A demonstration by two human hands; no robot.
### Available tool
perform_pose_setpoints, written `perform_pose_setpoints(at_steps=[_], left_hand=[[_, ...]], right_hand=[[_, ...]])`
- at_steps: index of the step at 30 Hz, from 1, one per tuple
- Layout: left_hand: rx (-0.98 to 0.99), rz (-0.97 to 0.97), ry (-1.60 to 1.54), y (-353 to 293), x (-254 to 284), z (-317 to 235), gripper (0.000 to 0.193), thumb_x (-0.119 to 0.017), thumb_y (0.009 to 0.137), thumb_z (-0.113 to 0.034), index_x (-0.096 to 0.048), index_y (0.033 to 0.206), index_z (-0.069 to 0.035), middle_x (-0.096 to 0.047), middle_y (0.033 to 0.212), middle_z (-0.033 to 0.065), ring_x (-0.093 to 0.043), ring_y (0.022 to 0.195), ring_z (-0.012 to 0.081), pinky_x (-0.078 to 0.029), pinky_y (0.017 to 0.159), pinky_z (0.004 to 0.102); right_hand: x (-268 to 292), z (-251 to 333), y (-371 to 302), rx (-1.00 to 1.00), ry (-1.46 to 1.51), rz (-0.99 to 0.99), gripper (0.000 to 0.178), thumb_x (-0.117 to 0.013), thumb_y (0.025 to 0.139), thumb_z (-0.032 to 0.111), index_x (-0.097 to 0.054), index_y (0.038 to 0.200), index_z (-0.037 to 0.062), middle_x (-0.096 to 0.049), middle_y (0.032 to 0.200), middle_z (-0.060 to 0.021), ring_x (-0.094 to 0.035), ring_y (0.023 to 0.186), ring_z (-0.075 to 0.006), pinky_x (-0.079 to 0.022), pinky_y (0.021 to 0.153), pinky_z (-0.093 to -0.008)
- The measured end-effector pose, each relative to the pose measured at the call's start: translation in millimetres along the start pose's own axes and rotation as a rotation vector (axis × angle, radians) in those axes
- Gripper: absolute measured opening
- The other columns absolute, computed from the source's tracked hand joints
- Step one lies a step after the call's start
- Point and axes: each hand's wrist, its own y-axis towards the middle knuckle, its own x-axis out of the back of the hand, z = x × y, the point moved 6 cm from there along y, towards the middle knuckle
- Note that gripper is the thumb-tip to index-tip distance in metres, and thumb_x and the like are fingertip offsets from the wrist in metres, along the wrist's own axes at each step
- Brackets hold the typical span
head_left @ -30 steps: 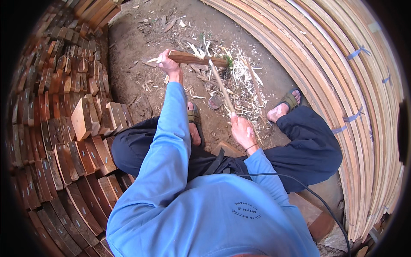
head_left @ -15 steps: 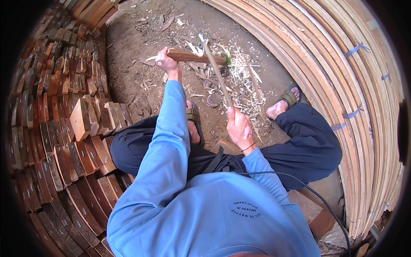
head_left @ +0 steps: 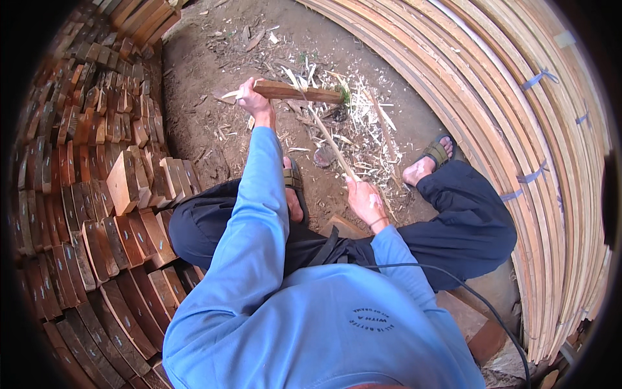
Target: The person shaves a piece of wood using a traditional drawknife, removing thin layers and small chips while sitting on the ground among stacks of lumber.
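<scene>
My left hand (head_left: 254, 104), arm stretched forward, is closed around the pale, narrowed end of a brown piece of wood (head_left: 301, 92). A pale tip sticks out left of the fist. The wood's thicker body runs right toward a green tuft by the ground. Nearer to me, my right hand (head_left: 368, 202) is wrapped round the near end of a long, slim tan shaft (head_left: 331, 142). It slants forward and left, its far part reaching the wood's lower edge. Whether it has a blade cannot be made out. Pale split strips show above the wood there.
Wood shavings (head_left: 366, 139) litter the dirt floor (head_left: 194, 81) between my sandalled feet. Stacked boards (head_left: 84, 194) rise on the left. Long bent-looking strips (head_left: 544, 181), tied with bluish bands, lie along the right. A black cable (head_left: 479, 295) crosses beside my waist.
The shaft in my right hand has swung downward, its far end now meeting the wood instead of reaching past it. My right hand sits slightly lower; the left has barely moved.
</scene>
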Motion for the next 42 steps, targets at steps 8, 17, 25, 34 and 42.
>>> perform_pose_setpoints(at_steps=[8, 17, 25, 34, 42], left_hand=[[-0.012, 0.007, 0.009, 1.3, 1.3, 1.6, 0.012, -0.059, 0.085, -0.013, -0.059, 0.085, -0.002, -0.066, 0.079, 0.0126, -0.064, 0.072, 0.0239, -0.05, 0.075, 0.0355], [-0.024, 0.007, 0.031, -1.4, -6.6, -5.0, 0.014, -0.058, 0.085, -0.015, -0.06, 0.084, -0.001, -0.068, 0.078, 0.0146, -0.064, 0.075, 0.0232, -0.049, 0.077, 0.0346], [-0.065, 0.006, 0.042, 0.2, -4.0, -3.6, 0.012, -0.059, 0.084, -0.015, -0.06, 0.083, -0.002, -0.066, 0.077, 0.0118, -0.064, 0.072, 0.0231, -0.048, 0.076, 0.0343], [-0.015, 0.001, -0.001, -0.3, 7.2, 2.3, 0.012, -0.058, 0.085, -0.014, -0.059, 0.085, -0.001, -0.067, 0.078, 0.0129, -0.064, 0.073, 0.0239, -0.05, 0.075, 0.0352], [-0.004, 0.014, 0.007, 3.6, 0.7, 1.5, 0.012, -0.058, 0.086, -0.014, -0.059, 0.085, -0.002, -0.067, 0.079, 0.0129, -0.065, 0.076, 0.0243, -0.049, 0.077, 0.0359]], right_hand=[[13.2, 18.3, -7.9, 0.037, 0.006, -0.04, 0.052, -0.043, 0.105, 0.037, -0.065, 0.086, -0.0057, -0.062, 0.08, -0.0315, -0.062, 0.079, -0.0503, -0.048, 0.07, -0.0545], [9.0, 20.2, -6.3, 0.044, 0.045, -0.036, 0.053, -0.041, 0.104, 0.04, -0.066, 0.091, -0.0053, -0.061, 0.075, -0.0319, -0.063, 0.075, -0.0494, -0.047, 0.067, -0.0555], [29.7, 50.7, -12.9, 0.121, 0.022, -0.127, 0.054, -0.042, 0.105, 0.04, -0.064, 0.08, -0.0038, -0.061, 0.072, -0.0314, -0.063, 0.074, -0.05, -0.047, 0.067, -0.0563], [36.7, 32.9, -6.0, 0.027, 0.025, -0.087, 0.054, -0.044, 0.104, 0.037, -0.064, 0.079, -0.0075, -0.062, 0.074, -0.0318, -0.063, 0.076, -0.0502, -0.048, 0.072, -0.0566], [15.0, 12.7, -3.4, -0.054, 0.003, 0.09, 0.05, -0.043, 0.104, 0.035, -0.065, 0.086, -0.006, -0.061, 0.076, -0.0311, -0.061, 0.074, -0.0506, -0.048, 0.069, -0.0551]])
